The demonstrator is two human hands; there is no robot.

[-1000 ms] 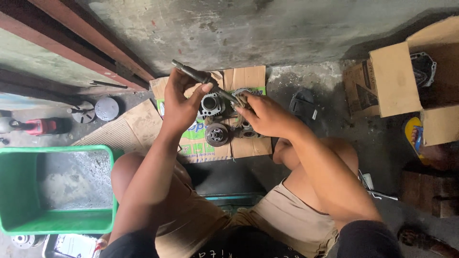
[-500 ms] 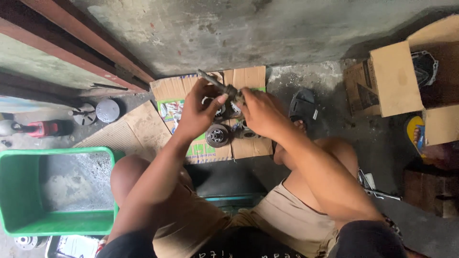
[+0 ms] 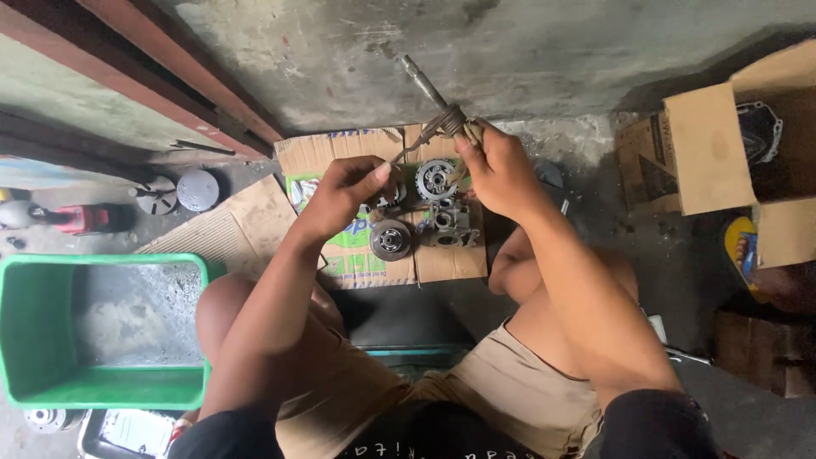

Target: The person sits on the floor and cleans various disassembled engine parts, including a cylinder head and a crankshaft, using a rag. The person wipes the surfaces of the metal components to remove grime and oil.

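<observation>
The right hand [image 3: 501, 170] has a tight grip on a metal shaft [image 3: 429, 93] — lifted above the cardboard sheet [image 3: 442, 263]. The left hand [image 3: 344, 191] is curled over small gear parts [image 3: 389, 238] on it.

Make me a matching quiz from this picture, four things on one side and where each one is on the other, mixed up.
Things:
1 metal shaft
2 green tub
3 round gear parts
4 open cardboard box

Places:
A on the flattened cardboard
B far right
C in the right hand
D far left on the floor

Pairs: 1-C, 2-D, 3-A, 4-B
</observation>
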